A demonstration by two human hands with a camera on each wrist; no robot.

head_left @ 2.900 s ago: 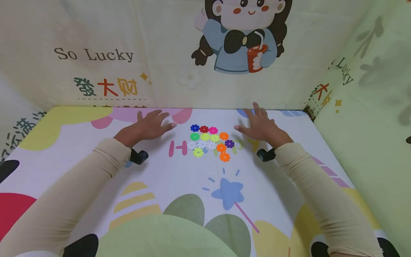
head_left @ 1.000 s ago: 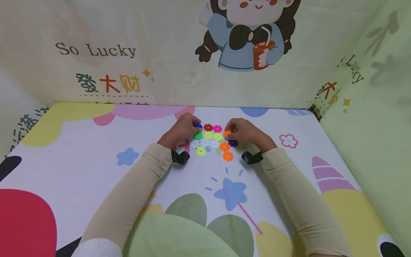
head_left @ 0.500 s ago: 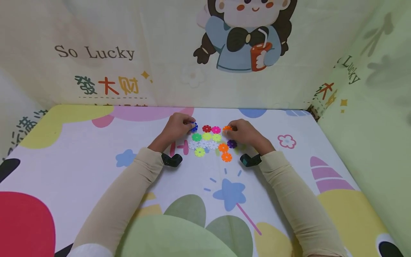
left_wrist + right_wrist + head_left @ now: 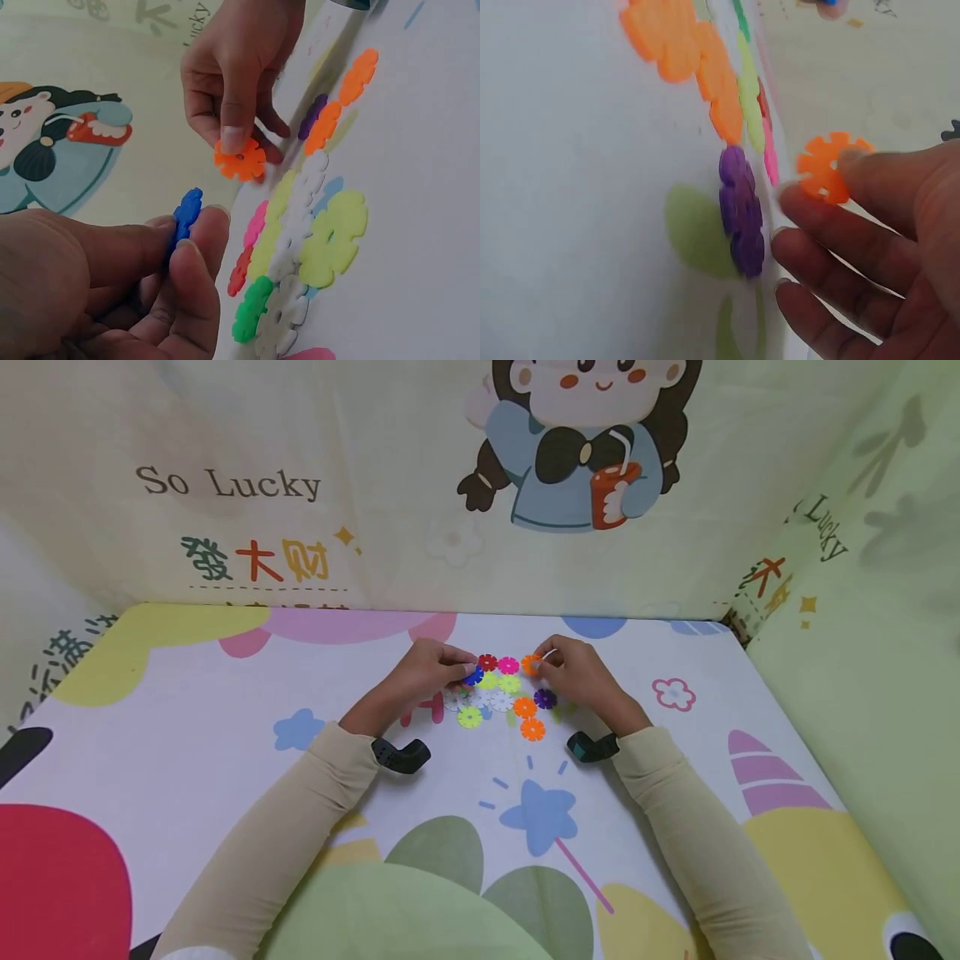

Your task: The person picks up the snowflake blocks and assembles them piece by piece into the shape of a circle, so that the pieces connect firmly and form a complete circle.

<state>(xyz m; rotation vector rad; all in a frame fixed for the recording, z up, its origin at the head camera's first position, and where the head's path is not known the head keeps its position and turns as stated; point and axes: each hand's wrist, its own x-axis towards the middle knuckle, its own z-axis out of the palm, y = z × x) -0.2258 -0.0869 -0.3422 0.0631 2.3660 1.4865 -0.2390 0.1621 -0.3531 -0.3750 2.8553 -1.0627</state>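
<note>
1. Blue disc point(image 4: 187, 214): it is pinched at the left hand point(image 4: 427, 672), thumb against fingers, raised off the counter point(image 4: 202, 777) at the left end of the cluster. That grip is clamped on one side of the disc, probably so that part of the notched rim stands free.
2. The right hand point(image 4: 581, 670) has its grip clamped on an orange disc point(image 4: 252, 163), also lifted. In the right wrist view its lower fingers spread away from the piece, which seems to leave the face and notches easy to turn.
3. The other discs lie close together on the counter, perhaps grouped for an easy pick: a red disc point(image 4: 487, 662) and a pink disc point(image 4: 508, 665) at the far side, a green disc point(image 4: 253, 309) by the white discs point(image 4: 500, 700), a purple disc point(image 4: 546, 699) on the right.
4. The two held discs are apart, with the red and pink ones lying between them in the head view.
5. The backdrop point(image 4: 390, 543) rises along the counter's far edge, so reach beyond the hands looks limited. The wider stretch lies on the near side, around the printed star point(image 4: 538, 817).
</note>
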